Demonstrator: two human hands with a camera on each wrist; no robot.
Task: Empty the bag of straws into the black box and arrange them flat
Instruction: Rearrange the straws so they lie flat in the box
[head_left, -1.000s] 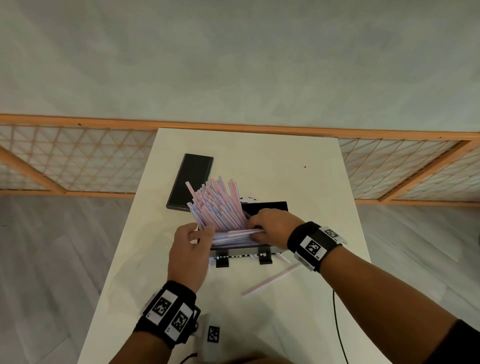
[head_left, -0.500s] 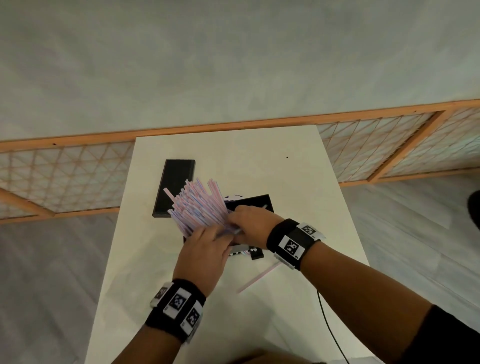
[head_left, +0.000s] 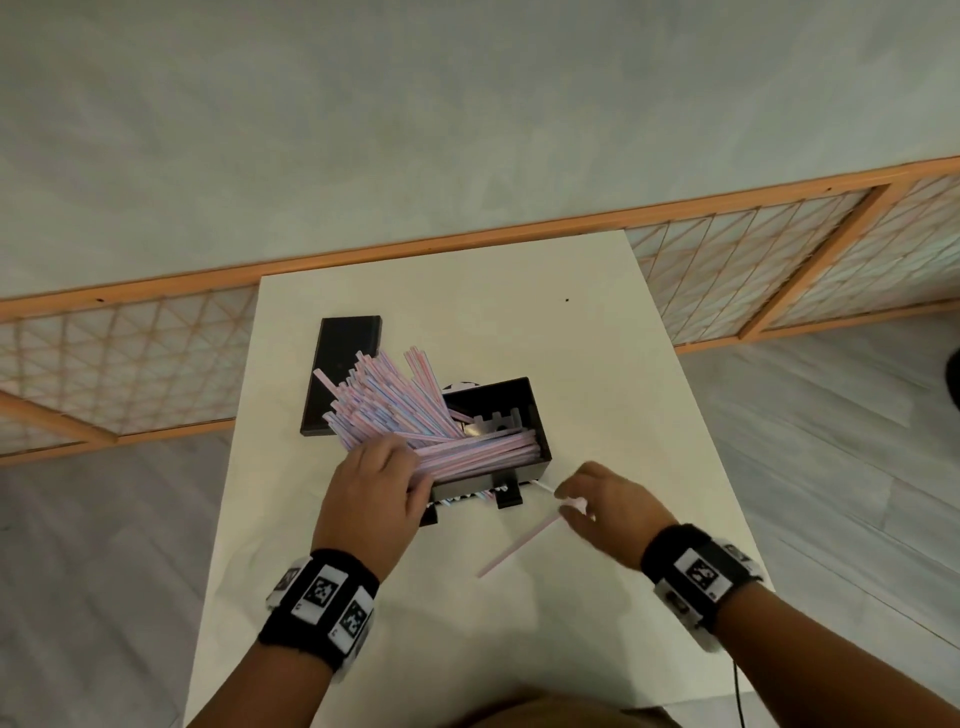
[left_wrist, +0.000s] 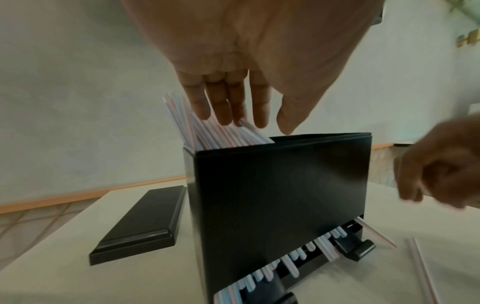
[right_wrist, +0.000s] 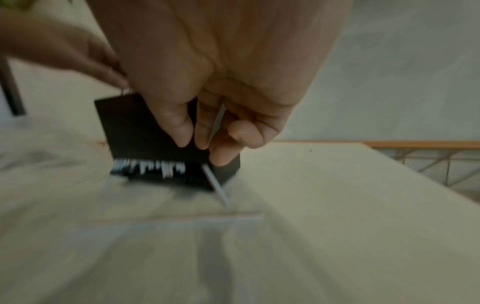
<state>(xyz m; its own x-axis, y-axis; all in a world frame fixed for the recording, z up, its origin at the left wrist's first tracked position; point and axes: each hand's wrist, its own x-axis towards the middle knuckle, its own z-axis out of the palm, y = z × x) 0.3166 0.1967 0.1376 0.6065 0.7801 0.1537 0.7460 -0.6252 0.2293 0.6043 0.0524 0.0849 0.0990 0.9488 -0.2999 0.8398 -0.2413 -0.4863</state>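
Observation:
The black box (head_left: 524, 410) stands mid-table with its top uncovered, and a row of straw ends shows in the slot at its base. A mass of pink and blue striped straws (head_left: 384, 405) fills it. Some lie flat inside; many slant up and out over its left end. My left hand (head_left: 400, 457) rests on the bundle at the box's left end, and its straight fingers (left_wrist: 233, 111) touch the straws. My right hand (head_left: 569, 501) is in front of the box's right corner and pinches one end of a loose straw (head_left: 519, 540) between thumb and fingers (right_wrist: 205, 131).
The box's flat black lid (head_left: 343, 379) lies on the white table (head_left: 597, 374) behind and left of the box. One straw (left_wrist: 374, 232) pokes out of the bottom slot at the box's right. A wooden lattice screen (head_left: 130, 358) runs behind the table.
My right hand has left the straws in the box, moved right and toward me, and taken hold of the loose straw on the table. The left hand has stayed on the bundle.

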